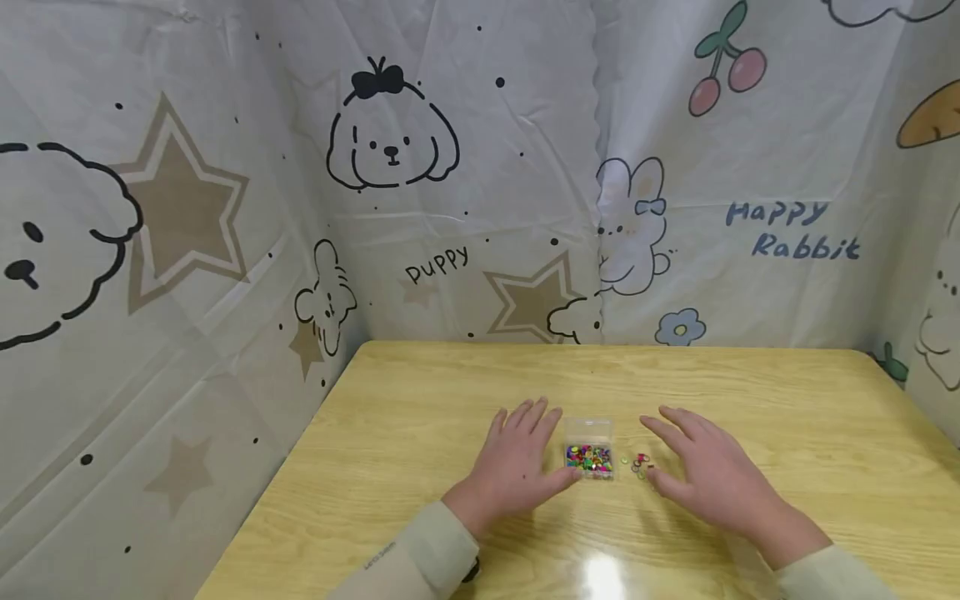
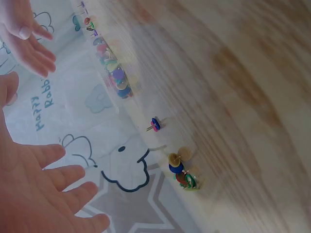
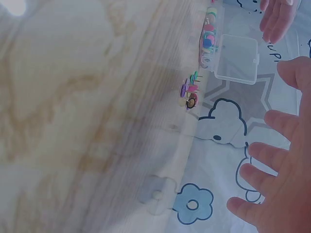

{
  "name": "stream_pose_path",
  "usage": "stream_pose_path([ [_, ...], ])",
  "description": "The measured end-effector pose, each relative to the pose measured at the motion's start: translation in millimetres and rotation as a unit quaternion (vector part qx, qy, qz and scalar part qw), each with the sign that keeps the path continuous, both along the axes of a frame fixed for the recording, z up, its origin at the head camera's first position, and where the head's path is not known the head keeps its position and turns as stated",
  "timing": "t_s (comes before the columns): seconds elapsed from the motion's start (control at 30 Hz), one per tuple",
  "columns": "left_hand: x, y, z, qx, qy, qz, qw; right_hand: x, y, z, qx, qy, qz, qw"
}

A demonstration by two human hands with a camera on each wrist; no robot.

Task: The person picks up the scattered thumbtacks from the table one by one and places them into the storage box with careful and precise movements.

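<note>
With fingers spread, the person's left hand (image 1: 516,462) and right hand (image 1: 711,477) are hovering, holding nothing; between them a clear plastic box (image 1: 589,432) of multicoloured thumbtacks (image 1: 588,458) is sitting open on the yellow wood-grain table (image 1: 420,392).

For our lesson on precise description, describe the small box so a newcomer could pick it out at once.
Start at the yellow wooden table. Between the left hand and the right hand sits a small clear box. Its open lid and multicoloured tacks inside set it apart from the loose tacks lying on the tabletop.
</note>
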State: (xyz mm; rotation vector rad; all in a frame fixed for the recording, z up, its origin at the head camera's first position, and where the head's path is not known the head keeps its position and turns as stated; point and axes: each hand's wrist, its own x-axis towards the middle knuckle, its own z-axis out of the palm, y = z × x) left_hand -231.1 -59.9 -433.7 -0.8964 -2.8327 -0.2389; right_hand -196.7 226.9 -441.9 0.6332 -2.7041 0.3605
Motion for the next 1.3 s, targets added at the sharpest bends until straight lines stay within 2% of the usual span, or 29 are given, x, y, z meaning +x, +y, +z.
stream_pose_path([
  [0.17,-4.8,1,-2.9,0.036,-0.032,0.001,0.9989,-0.7,-1,-3.1,-0.007,-0.002,0.002,1.0],
  [0.33,-11.4,6,-6.3,0.081,-0.074,-0.004,0.9939,-0.2,-2,-4.4,-0.003,-0.011,0.002,1.0],
  [0.57,-21.7,16,-10.9,0.088,-0.097,0.005,0.9913,0.5,-4,-4.8,-0.007,-0.029,0.002,1.0],
  [0.83,-30.4,28,-18.3,0.121,-0.179,0.036,0.9757,-0.1,-6,-10.2,-0.009,-0.042,0.004,0.999],
  [0.93,-34.3,32,-20.9,0.114,-0.187,0.031,0.9752,-1.5,-7,-12.0,-0.009,-0.042,0.008,0.999],
  [1.03,-37.5,36,-22.8,0.12,-0.203,0.027,0.9714,-3.2,-7,-13.3,-0.008,-0.044,0.011,0.999],
  [1.17,-40.0,39,-24.0,0.136,-0.236,0.029,0.9617,-5.4,-9,-14.7,-0.004,-0.05,0.01,0.999],
  [1.3,-41.4,41,-24.7,0.135,-0.247,0.028,0.9591,-6.7,-9,-15.7,0.0,-0.055,0.005,0.998],
])
